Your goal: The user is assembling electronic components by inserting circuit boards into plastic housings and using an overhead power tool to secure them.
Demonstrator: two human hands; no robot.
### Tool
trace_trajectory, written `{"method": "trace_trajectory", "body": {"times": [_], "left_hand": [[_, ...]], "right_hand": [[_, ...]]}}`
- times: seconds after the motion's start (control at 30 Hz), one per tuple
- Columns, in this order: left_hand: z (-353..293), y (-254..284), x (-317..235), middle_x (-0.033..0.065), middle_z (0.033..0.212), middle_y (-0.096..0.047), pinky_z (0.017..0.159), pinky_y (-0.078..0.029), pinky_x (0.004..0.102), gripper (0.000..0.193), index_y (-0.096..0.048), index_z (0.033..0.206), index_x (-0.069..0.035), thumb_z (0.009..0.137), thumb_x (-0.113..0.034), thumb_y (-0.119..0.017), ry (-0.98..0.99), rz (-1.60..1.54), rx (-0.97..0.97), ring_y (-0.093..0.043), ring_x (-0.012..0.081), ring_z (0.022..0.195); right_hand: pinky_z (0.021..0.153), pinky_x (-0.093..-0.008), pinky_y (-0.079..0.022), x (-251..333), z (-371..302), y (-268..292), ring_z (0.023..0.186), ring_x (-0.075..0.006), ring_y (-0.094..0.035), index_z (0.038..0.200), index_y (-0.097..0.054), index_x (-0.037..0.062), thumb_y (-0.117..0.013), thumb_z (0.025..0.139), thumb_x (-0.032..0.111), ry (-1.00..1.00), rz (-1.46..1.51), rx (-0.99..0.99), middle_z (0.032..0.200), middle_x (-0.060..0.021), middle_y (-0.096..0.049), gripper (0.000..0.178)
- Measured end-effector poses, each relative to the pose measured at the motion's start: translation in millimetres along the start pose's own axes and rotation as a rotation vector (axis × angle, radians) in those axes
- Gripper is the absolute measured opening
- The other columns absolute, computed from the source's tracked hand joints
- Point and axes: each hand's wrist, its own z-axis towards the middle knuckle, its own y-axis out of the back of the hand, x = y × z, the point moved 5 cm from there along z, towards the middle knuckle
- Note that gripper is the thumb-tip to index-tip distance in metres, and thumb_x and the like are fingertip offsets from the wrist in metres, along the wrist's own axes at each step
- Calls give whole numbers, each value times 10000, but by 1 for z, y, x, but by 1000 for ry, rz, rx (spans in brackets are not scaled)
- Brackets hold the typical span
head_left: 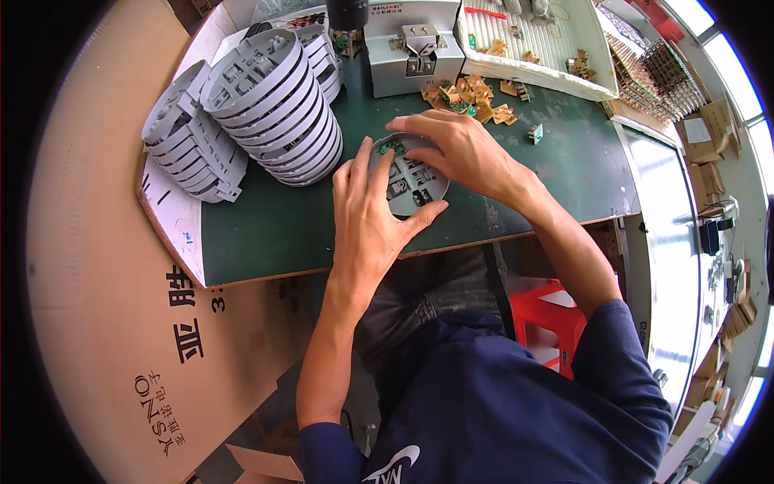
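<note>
A round grey plastic housing [421,177] lies on the green work table, its open side up, with metal contacts and dark parts inside. A small green circuit board [395,148] sits near its far edge. My left hand [364,203] is around the near left of the housing, thumb along the near rim and a fingertip on the board. My right hand [466,153] curls over the far right rim, with one finger past the far edge and the thumb reaching inside. The undersides of my right fingers are hidden.
Tall stacks of similar grey housings [278,105] stand at the left. Behind the hands are a grey metal machine [414,73] and a pile of small brown circuit boards [470,98]. A white foam tray [564,79] lies at the far right; one loose board [536,134] is nearer.
</note>
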Motion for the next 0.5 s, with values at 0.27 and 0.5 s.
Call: {"method": "trace_trajectory", "body": {"times": [0.27,0.5], "left_hand": [[-3,0,4,271,1452,-508,1041,-468,505,844,-604,1323,70,776,-521,-854,-53,69,35,-506,414,1236],[-2,1,4,246,1468,-503,1051,-462,499,894,-550,1354,77,786,-550,-840,-78,28,7,-509,400,1249]], "right_hand": [[964,-348,-539,-5,4,30,1152,-227,-673,1356,-639,45,-708,984,149,-99,152,-309,1288,-120,-685,392],[871,-316,-527,57,99,109,992,-163,-638,1348,-559,-13,-662,984,566,134,798,-331,1101,-104,-680,691]]}}
